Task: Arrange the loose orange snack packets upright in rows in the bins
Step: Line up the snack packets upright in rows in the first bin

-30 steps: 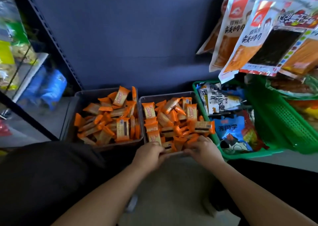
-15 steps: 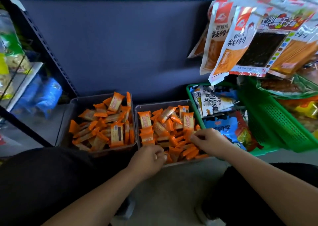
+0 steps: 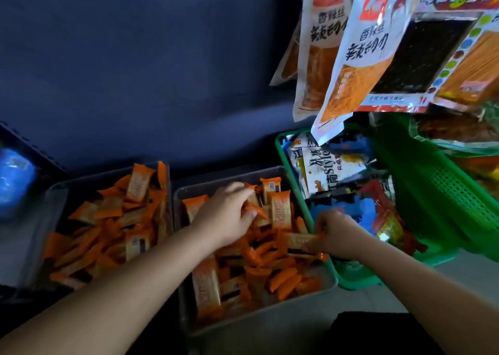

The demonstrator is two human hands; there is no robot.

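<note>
Two grey bins sit side by side on the low shelf, both heaped with loose orange snack packets. The left bin holds a jumbled pile. In the right bin a few packets stand upright at the back. My left hand reaches deep into the right bin, its fingers curled round an orange packet near the back. My right hand is at the bin's right edge and pinches the end of a flat packet.
A green basket of mixed snack bags stands right of the bins. Large snack bags hang above it. A dark back panel rises behind the bins. A blue bag lies at the far left.
The view has come closer to the bins. My left hand went from the front rim to the back of the right bin. My right hand stayed at the right side, now pinching a packet.
</note>
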